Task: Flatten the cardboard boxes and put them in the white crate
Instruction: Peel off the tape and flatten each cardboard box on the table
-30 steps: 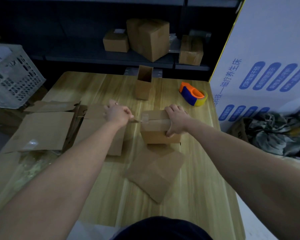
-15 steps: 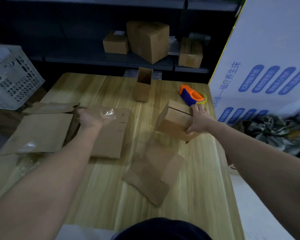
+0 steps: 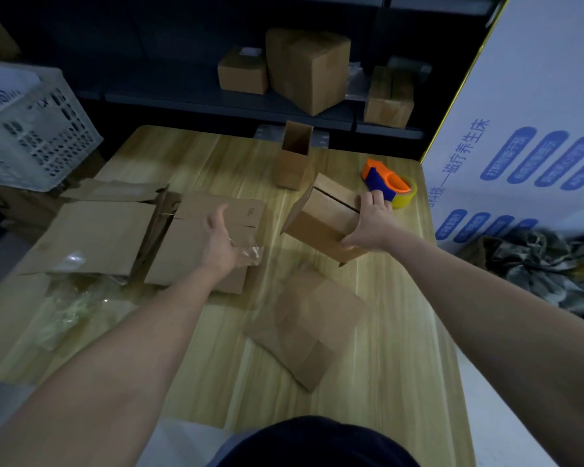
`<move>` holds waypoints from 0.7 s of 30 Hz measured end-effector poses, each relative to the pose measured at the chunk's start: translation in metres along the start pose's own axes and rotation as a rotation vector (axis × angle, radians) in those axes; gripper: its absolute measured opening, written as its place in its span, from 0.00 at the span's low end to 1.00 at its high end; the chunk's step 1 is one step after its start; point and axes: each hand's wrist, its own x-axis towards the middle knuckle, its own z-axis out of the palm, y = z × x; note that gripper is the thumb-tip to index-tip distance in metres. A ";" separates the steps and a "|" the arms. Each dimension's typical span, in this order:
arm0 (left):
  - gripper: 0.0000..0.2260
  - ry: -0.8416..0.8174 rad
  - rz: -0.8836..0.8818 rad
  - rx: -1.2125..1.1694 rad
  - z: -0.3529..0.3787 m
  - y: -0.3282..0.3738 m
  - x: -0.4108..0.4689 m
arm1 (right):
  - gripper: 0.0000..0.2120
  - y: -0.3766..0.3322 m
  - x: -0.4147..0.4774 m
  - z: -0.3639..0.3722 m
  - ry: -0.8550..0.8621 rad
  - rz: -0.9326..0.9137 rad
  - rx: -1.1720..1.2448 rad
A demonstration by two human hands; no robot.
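Tan-brown cardboard on a pale wooden table (image 3: 402, 332) with streaked grain.
On the table, the held box (image 3: 321, 217), the upright open box (image 3: 292, 156) and the flattened sheets (image 3: 108, 237) are plain tan-brown. The tape dispenser (image 3: 381, 178) at its far right corner is orange and blue, with a yellowish roll. Left of the table, the white crate (image 3: 38, 136) shows a perforated grid. Right of it, a white panel (image 3: 536, 96) carries blue lettering and blue ovals.

Tape dispenser (image 3: 386, 179) – just beyond box (image 3: 321, 224)
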 end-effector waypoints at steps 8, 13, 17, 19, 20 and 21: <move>0.03 0.090 0.056 0.246 0.003 -0.019 -0.027 | 0.47 -0.019 -0.019 0.001 0.074 -0.079 0.127; 0.09 0.271 0.041 0.347 0.005 -0.050 -0.071 | 0.47 -0.031 -0.041 0.010 0.092 -0.153 0.240; 0.22 0.282 0.032 0.415 0.006 -0.073 -0.098 | 0.48 -0.046 -0.059 0.020 0.098 -0.167 0.254; 0.20 0.240 0.045 0.475 0.004 -0.084 -0.106 | 0.47 -0.055 -0.067 0.025 0.098 -0.164 0.247; 0.19 0.184 0.064 0.506 0.003 -0.089 -0.108 | 0.47 -0.060 -0.071 0.027 0.102 -0.160 0.246; 0.19 0.083 0.059 0.523 0.002 -0.095 -0.112 | 0.47 -0.066 -0.074 0.028 0.106 -0.153 0.249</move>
